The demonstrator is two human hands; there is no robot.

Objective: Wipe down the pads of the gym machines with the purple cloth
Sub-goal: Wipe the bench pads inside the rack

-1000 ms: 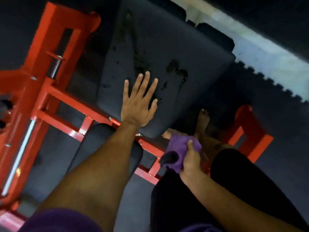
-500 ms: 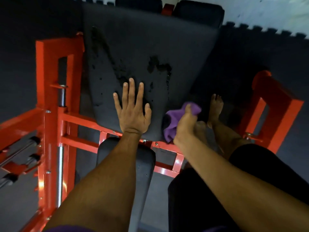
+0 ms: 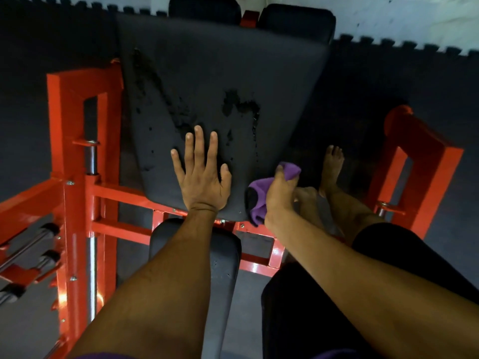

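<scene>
A large black pad (image 3: 212, 81) with worn, torn patches slopes away from me on a red machine frame (image 3: 77, 156). My left hand (image 3: 202, 174) lies flat on the pad's near end, fingers spread and straight. My right hand (image 3: 280, 195) grips the bunched purple cloth (image 3: 261, 193) against the pad's near right edge. A smaller black pad (image 3: 220, 257) sits just below, partly hidden under my left forearm.
Red frame uprights stand at left and at right (image 3: 420, 164). Steel bars on a rack (image 3: 28, 250) jut out at the far left. My bare feet (image 3: 331, 167) stand on the dark floor mat right of the pad. Two more black pads (image 3: 295, 19) sit beyond.
My right hand has carried the purple cloth up from beside my leg to the pad's near right edge. My left hand stays flat on the pad. The view has swung to face the pad squarely.
</scene>
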